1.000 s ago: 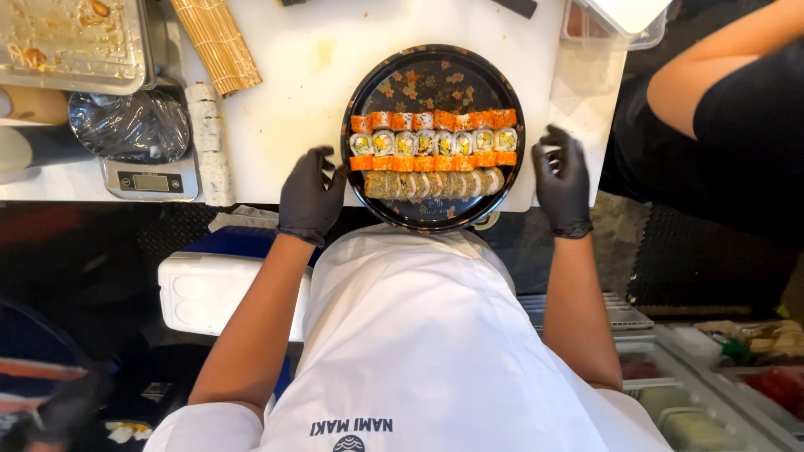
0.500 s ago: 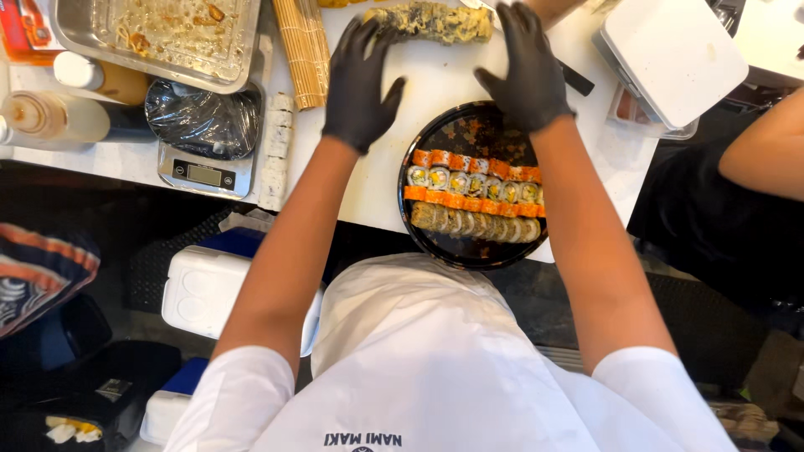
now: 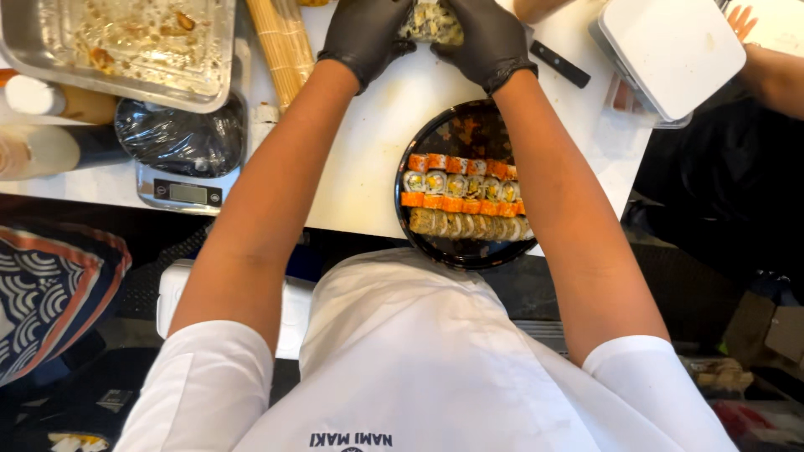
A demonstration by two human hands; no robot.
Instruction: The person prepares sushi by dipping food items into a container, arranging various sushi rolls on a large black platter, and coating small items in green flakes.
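A round black platter (image 3: 456, 134) lies on the white cutting board (image 3: 368, 159), holding several rows of sliced sushi rolls (image 3: 462, 194), some topped with orange. At the far edge of the board, my left hand (image 3: 364, 32) and my right hand (image 3: 488, 38), both in black gloves, close from either side on a cut sushi roll (image 3: 430, 22) with a pale crumbed coating. My forearms reach over the platter's sides.
A bamboo rolling mat (image 3: 280, 42) lies left of my hands beside a steel tray (image 3: 117, 46) with crumbs. A wrapped digital scale (image 3: 180, 159) and sauce bottles (image 3: 50, 125) stand at left. A knife (image 3: 563, 65) and white lidded box (image 3: 670, 50) lie right. Another person's arm (image 3: 775, 75) shows far right.
Both hands left the platter's sides, reached forward across the board and closed together around the crumbed roll at its far edge. The platter stayed put.
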